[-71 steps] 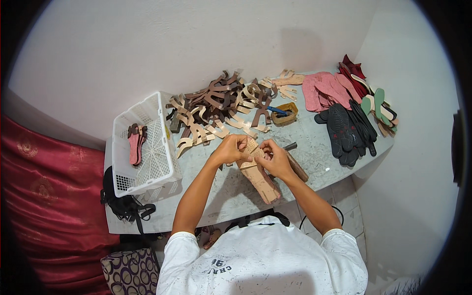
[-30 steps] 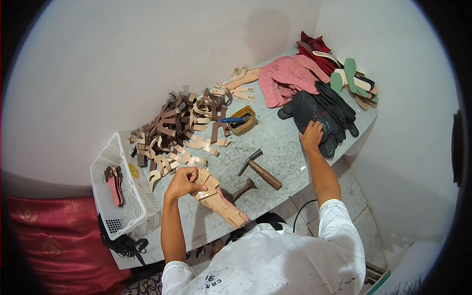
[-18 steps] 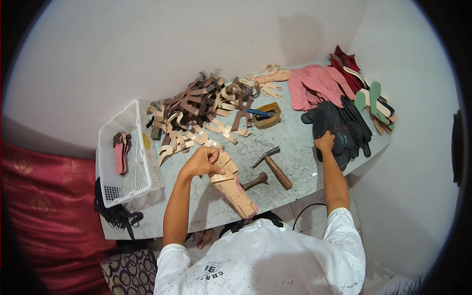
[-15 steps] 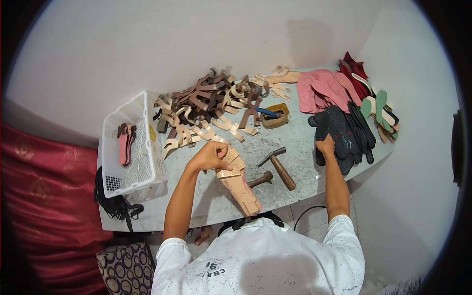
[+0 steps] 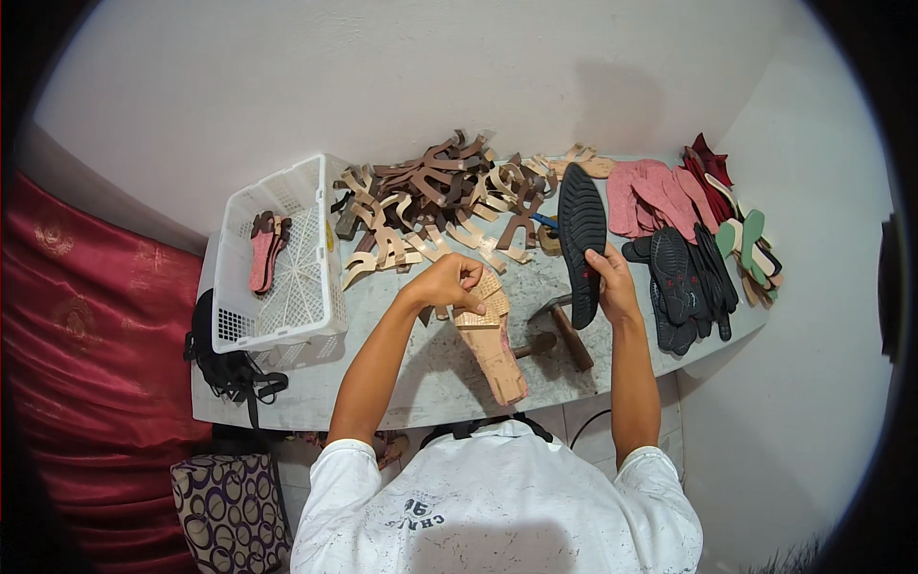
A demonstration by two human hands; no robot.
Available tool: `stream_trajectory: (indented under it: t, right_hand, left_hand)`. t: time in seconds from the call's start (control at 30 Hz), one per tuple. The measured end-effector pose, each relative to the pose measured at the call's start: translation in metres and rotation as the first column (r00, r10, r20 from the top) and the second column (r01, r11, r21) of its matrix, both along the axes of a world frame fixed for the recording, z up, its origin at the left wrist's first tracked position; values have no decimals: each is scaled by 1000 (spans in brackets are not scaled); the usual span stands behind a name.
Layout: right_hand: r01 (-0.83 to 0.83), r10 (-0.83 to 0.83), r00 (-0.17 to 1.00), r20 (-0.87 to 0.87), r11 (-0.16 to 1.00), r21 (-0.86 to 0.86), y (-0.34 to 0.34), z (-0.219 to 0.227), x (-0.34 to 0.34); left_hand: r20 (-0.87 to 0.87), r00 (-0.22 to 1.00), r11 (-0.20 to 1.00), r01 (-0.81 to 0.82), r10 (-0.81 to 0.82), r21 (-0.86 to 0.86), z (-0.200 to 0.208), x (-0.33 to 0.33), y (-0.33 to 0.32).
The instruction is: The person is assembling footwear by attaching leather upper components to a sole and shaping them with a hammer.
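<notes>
My left hand [image 5: 448, 284] grips the toe end of a tan sandal on a shoe last [image 5: 491, 337] that lies along the grey table [image 5: 316, 387] toward me. My right hand [image 5: 609, 279] holds a black rubber outsole [image 5: 580, 234] upright by its lower part, tread side toward me, just right of the sandal. A hammer [image 5: 566, 330] lies on the table between my two hands, close under the outsole.
A heap of tan and brown strap pieces [image 5: 435, 201] fills the back of the table. A white basket [image 5: 277, 253] with pink insoles stands at left. Pink insoles [image 5: 645, 191], black outsoles [image 5: 681, 282] and mixed soles [image 5: 746, 239] lie at right. Red cloth [image 5: 86, 335] hangs at left.
My right hand reached to the black outsole pile at right, took one outsole and brought it back up beside the sandal. My left hand stayed on the sandal.
</notes>
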State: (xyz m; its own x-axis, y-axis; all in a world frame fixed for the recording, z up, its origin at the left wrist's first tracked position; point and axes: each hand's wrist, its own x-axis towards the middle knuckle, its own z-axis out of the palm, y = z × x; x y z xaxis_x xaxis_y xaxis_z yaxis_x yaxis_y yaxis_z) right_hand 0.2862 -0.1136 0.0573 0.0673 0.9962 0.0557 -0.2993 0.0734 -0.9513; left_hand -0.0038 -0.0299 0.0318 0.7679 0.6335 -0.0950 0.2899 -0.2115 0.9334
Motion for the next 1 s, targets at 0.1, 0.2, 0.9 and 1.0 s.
stream_trajectory:
  t: [0.1, 0.2, 0.9, 1.0]
  right_hand:
    - [-18, 16, 990, -137, 1000, -10, -6, 10, -24]
    - [-59, 60, 983, -175, 998, 13, -10, 13, -43]
    - [-40, 36, 999, -19, 944, -327, -55, -11, -119]
    - [-53, 55, 998, 5, 976, -209, -54, -4, -123]
  left_hand:
    - [11, 1000, 1000, -1, 1, -6, 2, -2, 2]
    - [15, 1000, 999, 27, -27, 18, 3, -1, 1]
    - [92, 993, 994, -77, 70, 77, -15, -2, 1]
    - [172, 983, 985, -83, 56, 154, -13, -3, 2]
